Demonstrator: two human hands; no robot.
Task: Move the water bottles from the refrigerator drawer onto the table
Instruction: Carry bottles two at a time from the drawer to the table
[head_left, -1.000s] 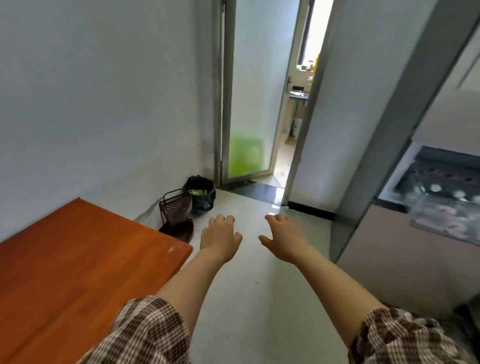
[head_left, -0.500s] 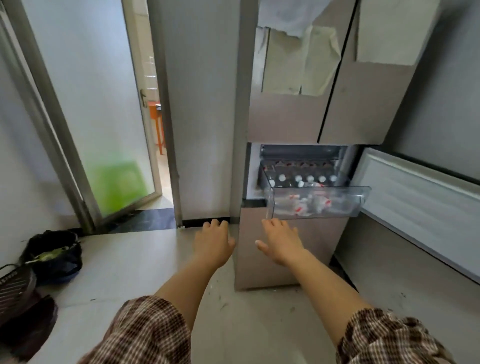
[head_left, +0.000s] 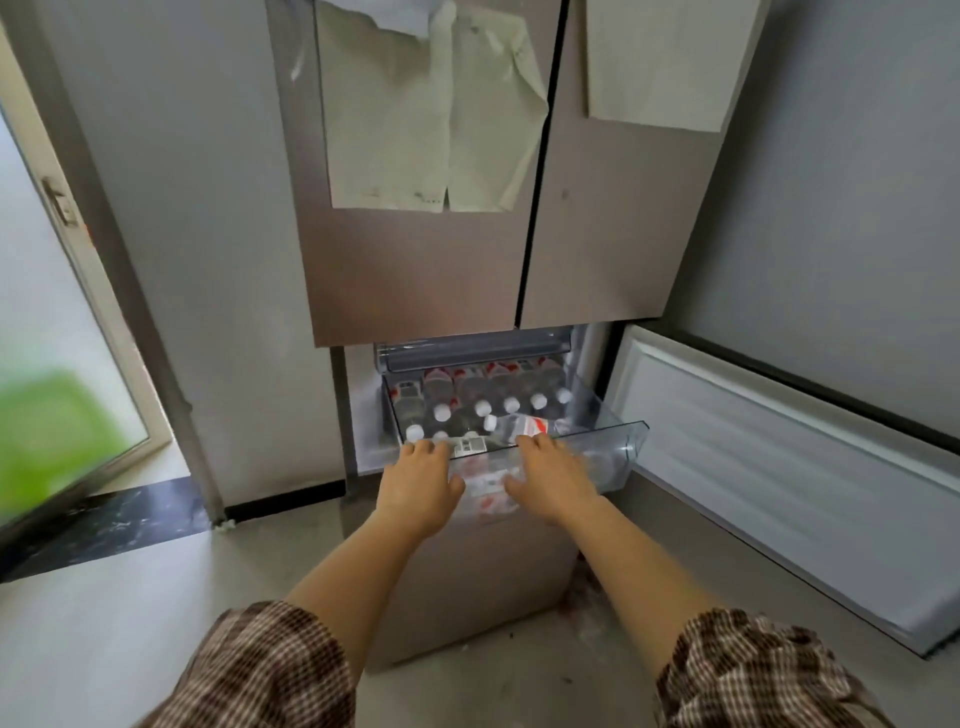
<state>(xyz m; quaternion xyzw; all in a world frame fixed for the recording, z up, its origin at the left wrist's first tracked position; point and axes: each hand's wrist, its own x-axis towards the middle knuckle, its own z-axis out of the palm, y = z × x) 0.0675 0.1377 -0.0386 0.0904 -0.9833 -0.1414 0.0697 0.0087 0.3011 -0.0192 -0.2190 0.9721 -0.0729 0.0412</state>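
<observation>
The bottles (head_left: 470, 395) are lying packed in the clear drawer (head_left: 626, 441) of the fridge (head_left: 415, 270), and the drawer is sitting pulled out. Most are pointing their white caps (head_left: 442, 413) at the person, with the long way running front to back. One top bottle (head_left: 522, 427) is lying sideways, cap to the left. They are looking full, so they are likely heavy, smooth and maybe slippery. Grabbing one round the middle is looking best. The left hand (head_left: 418, 480) and right hand (head_left: 553, 480) are reaching flat and open at the drawer's front edge, holding nothing and maybe touching it.
</observation>
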